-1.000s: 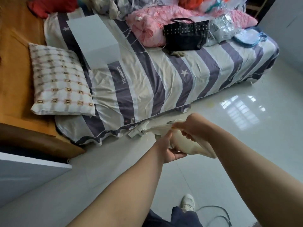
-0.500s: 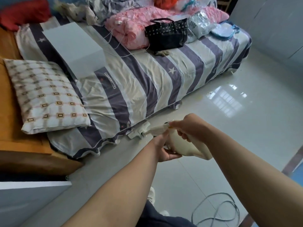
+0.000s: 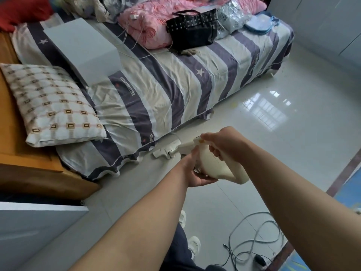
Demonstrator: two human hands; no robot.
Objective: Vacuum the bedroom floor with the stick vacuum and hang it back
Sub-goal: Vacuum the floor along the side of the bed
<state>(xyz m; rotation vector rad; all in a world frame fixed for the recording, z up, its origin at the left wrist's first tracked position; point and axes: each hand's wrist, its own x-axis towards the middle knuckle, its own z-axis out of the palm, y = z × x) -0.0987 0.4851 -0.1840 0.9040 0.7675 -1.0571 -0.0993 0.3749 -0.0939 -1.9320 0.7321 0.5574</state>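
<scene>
Both hands are on the stick vacuum (image 3: 220, 169) now. Its cream motor body is held up over the floor (image 3: 273, 153), and the floor head (image 3: 166, 151) is down on the tiles right at the hem of the bed (image 3: 156, 94). The right hand (image 3: 224, 145) sits on top with its fingers (image 3: 215, 153) curled round the handle. The left hand (image 3: 195, 173) cups the underside, fingers wrapped beneath the body.

That's a sensible hold. This is hard, smooth plastic, rigid all the way down, and most of the weight looks to sit in that bulbous body near the hands, so it will want to tip backward if the lower hand lets go. The handle is the place to steer from, and the hand underneath takes the load.

The wand between body and head is mostly hidden behind the hands, so I can't say how steeply it's angled. The glossy tile should let the head glide easily. Watch the loose cable (image 3: 254, 242) lying near the feet, since it could snag on a backward step.
</scene>
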